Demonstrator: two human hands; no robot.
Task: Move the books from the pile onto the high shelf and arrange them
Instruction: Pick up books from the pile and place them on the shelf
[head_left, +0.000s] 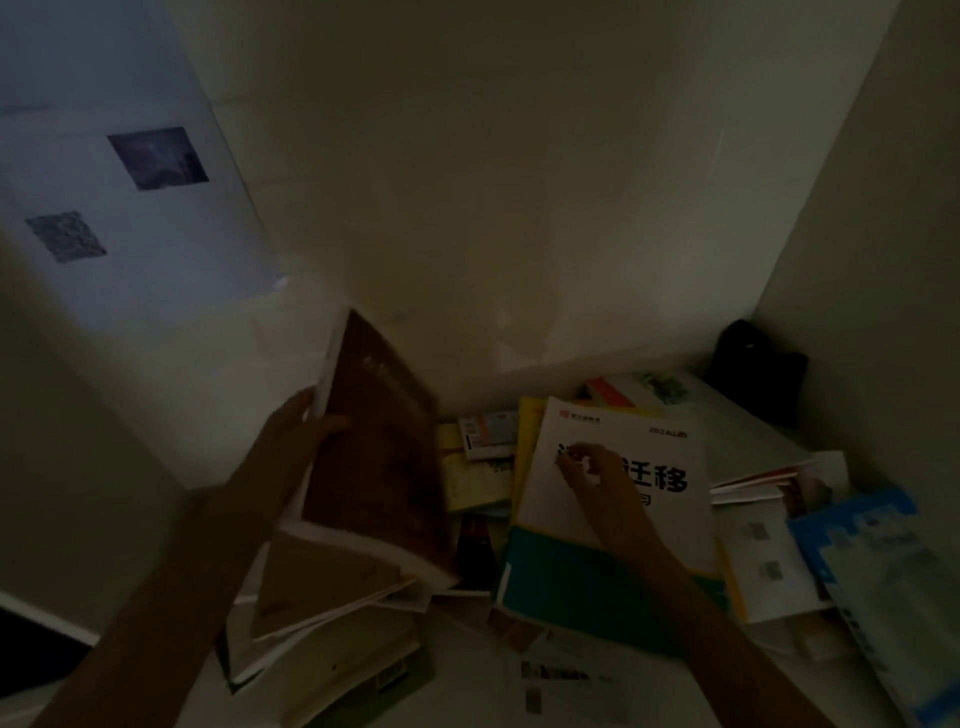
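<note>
Dim corner, brown book tilted upright

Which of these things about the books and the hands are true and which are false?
1. The left hand holds a brown book tilted up off the pile. True.
2. The right hand is lifting a blue book high in the air. False: it rests on the white and green book, which lies on the pile.
3. A dark object sits in the back right corner. True.
4. All the books stand upright in a neat row. False: they lie scattered and overlapping.
5. A blue and white book lies at the right edge. True.
</note>
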